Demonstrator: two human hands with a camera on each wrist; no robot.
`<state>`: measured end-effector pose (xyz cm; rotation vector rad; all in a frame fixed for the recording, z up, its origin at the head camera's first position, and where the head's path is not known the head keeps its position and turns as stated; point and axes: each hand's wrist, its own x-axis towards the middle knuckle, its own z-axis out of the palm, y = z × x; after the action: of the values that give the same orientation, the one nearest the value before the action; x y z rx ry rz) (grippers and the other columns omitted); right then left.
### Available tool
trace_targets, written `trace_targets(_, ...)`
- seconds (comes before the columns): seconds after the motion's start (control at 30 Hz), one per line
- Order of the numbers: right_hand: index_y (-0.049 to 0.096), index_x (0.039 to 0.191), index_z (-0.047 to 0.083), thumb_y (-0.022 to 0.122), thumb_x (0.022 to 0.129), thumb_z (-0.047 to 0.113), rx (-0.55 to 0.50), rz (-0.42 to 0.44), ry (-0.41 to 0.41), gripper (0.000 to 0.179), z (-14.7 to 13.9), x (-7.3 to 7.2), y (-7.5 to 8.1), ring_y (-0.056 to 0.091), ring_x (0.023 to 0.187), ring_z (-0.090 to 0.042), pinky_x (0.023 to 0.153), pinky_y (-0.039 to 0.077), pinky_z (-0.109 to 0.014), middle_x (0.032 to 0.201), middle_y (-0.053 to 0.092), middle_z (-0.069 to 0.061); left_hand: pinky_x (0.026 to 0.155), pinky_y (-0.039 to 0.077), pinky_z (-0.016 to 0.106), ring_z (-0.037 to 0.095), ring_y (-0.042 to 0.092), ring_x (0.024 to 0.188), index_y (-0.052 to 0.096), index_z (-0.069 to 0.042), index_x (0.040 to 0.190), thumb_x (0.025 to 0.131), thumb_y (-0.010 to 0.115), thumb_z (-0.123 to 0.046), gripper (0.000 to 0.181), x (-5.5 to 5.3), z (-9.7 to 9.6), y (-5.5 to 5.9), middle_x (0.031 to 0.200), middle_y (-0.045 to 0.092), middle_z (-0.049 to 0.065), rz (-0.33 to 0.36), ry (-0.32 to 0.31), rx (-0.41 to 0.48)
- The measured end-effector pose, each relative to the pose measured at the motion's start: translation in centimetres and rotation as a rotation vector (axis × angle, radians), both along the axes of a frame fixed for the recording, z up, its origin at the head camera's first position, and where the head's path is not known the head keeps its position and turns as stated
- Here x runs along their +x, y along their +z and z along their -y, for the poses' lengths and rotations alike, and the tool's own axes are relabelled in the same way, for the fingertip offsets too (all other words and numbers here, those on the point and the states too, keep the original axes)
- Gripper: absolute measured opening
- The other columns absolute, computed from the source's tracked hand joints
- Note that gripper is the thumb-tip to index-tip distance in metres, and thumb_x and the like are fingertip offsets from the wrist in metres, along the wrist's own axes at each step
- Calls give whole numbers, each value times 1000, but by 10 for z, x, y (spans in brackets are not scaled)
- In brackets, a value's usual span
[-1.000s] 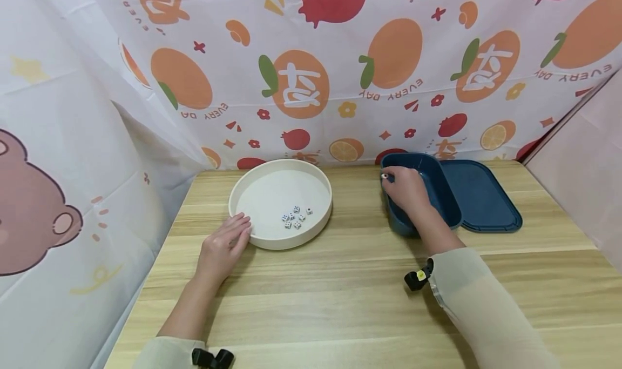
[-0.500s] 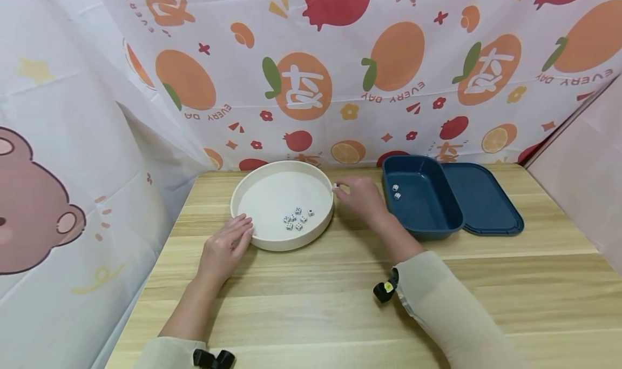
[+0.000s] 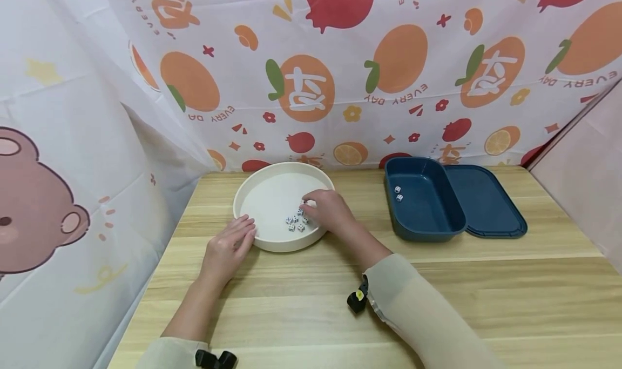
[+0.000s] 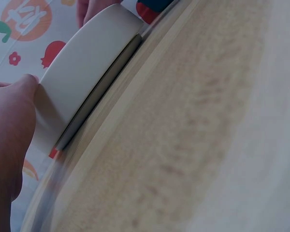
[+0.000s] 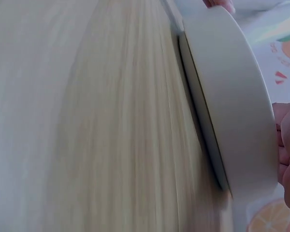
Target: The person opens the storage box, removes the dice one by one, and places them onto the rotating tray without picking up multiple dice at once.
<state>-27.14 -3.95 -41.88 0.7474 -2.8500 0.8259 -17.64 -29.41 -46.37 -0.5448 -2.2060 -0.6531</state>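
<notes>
A round white tray (image 3: 264, 190) stands on the table with several small white dice (image 3: 291, 227) grouped in its near right part. My left hand (image 3: 225, 250) rests at the tray's left front rim, its fairly straight fingers touching the edge. Over the right side of the tray, my right hand (image 3: 329, 211) pinches a die (image 3: 305, 202) between thumb and index finger, just above the group. In the left wrist view the left thumb lies against the tray's outer wall (image 4: 87, 60). The right wrist view shows curled right fingers (image 5: 282, 150) beyond the wall; the die is hidden there.
To the right stands a dark blue open box (image 3: 427, 212) with two dice (image 3: 398, 193) at its left side. Its flat blue lid (image 3: 486, 201) lies against the box's right side. A fruit-printed cloth (image 3: 359, 104) hangs behind the wooden table (image 3: 301, 304).
My right hand has moved left from the blue box, past the tray's right rim, to above the dice, carrying a die. The left hand has stayed at the rim.
</notes>
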Motion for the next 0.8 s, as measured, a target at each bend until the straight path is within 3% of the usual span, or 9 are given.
trace_targets(0.33,75,113,16,65,95,31,87,30,57,26,26,3,-2,66,111,-15,101,53,-31,113,74,1,108,45,27,33,70,106,76,3,98,83,74,-4,16,0,0,-1,105,75,15,41,4,9)
trace_targets(0.8,73,118,19,65,94,28,165,89,30,27,28,3,-5,63,114,-13,104,51,-33,117,72,4,110,44,28,31,69,110,76,2,100,86,72,-7,17,2,0,1,108,74,13,79,10,5)
